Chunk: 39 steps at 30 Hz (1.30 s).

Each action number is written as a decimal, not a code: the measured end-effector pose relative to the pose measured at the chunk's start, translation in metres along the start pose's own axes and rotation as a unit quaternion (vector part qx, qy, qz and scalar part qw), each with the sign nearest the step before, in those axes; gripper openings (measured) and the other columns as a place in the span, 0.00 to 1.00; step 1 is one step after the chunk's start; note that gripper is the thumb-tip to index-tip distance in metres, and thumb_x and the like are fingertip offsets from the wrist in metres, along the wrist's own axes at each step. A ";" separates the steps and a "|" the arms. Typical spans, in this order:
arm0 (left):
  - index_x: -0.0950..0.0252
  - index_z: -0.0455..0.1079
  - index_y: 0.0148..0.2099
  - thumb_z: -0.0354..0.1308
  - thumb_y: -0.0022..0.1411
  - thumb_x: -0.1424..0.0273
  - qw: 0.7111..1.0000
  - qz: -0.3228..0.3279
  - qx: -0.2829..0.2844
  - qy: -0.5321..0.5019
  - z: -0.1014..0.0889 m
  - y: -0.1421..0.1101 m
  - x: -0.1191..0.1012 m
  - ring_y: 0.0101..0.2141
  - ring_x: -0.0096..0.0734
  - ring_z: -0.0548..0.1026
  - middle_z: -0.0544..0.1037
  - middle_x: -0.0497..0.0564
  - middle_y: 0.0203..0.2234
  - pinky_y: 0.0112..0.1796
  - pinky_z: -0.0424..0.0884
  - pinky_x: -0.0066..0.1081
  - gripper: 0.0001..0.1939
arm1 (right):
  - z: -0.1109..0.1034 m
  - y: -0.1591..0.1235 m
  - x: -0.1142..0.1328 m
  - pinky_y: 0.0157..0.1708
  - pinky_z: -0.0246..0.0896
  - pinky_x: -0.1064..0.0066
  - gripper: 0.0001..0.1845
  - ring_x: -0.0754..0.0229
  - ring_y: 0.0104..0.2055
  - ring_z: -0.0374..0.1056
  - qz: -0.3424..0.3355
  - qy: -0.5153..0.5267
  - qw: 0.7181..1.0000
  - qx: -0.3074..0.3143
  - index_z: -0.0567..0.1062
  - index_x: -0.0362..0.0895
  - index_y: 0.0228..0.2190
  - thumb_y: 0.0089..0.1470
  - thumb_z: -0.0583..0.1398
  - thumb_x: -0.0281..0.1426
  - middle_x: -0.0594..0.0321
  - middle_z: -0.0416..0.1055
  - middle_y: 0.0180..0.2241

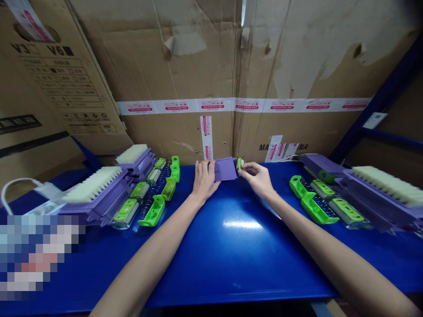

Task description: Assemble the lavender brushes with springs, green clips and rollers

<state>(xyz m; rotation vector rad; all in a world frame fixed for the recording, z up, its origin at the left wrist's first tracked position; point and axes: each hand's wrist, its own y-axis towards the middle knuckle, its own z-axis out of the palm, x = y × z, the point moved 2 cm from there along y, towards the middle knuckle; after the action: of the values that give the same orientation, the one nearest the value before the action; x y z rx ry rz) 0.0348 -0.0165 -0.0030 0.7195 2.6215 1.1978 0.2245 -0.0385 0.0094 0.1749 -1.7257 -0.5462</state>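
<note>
At the far middle of the table, my left hand (205, 179) is closed around the left end of a flat purple plastic housing (226, 169). My right hand (259, 177) pinches a small green-and-clear plastic part (239, 164) between thumb and fingertips. That part is up against the housing's right end; whether it sits inside or only touches cannot be seen. The underside of the housing is hidden. Both forearms reach forward over the blue table (231, 255).
On the left stand purple brush heads with cream bristles (94, 182), clear-and-green cases (127, 211), dark springs (150, 193) and green caps (153, 212). Similar purple parts (363, 198), cases (346, 211) and green caps (315, 211) lie right. Cardboard (185, 66) walls the back; a blue post (373, 105) rises right.
</note>
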 end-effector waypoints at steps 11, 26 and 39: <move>0.73 0.55 0.58 0.60 0.53 0.70 1.000 0.017 0.014 -0.021 0.000 0.000 0.000 0.52 0.53 0.64 0.66 0.66 0.47 0.56 0.54 0.58 0.32 | 0.000 -0.001 -0.007 0.39 0.66 0.66 0.12 0.57 0.35 0.72 -0.042 -0.080 0.994 0.060 0.76 0.42 0.30 0.46 0.61 0.37 0.58 0.76 0.32; 0.71 0.55 0.58 0.59 0.52 0.71 0.997 0.054 0.030 -0.048 0.000 0.001 0.000 0.53 0.53 0.65 0.65 0.65 0.48 0.57 0.53 0.59 0.31 | 0.003 -0.003 -0.007 0.38 0.63 0.66 0.16 0.57 0.34 0.70 -0.002 -0.062 0.995 0.074 0.78 0.41 0.28 0.49 0.56 0.40 0.59 0.76 0.30; 0.73 0.55 0.57 0.61 0.52 0.68 0.999 -0.005 -0.004 -0.043 0.001 0.000 0.003 0.52 0.52 0.64 0.64 0.65 0.48 0.56 0.55 0.56 0.33 | -0.002 0.000 -0.007 0.39 0.66 0.65 0.15 0.57 0.35 0.72 -0.015 -0.033 0.999 0.006 0.77 0.41 0.34 0.50 0.56 0.36 0.57 0.77 0.35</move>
<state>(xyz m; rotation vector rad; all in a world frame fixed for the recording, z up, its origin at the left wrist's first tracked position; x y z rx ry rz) 0.0327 -0.0143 -0.0039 0.7394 2.5466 1.1479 0.2281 -0.0361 0.0030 0.1929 -1.7938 -0.5680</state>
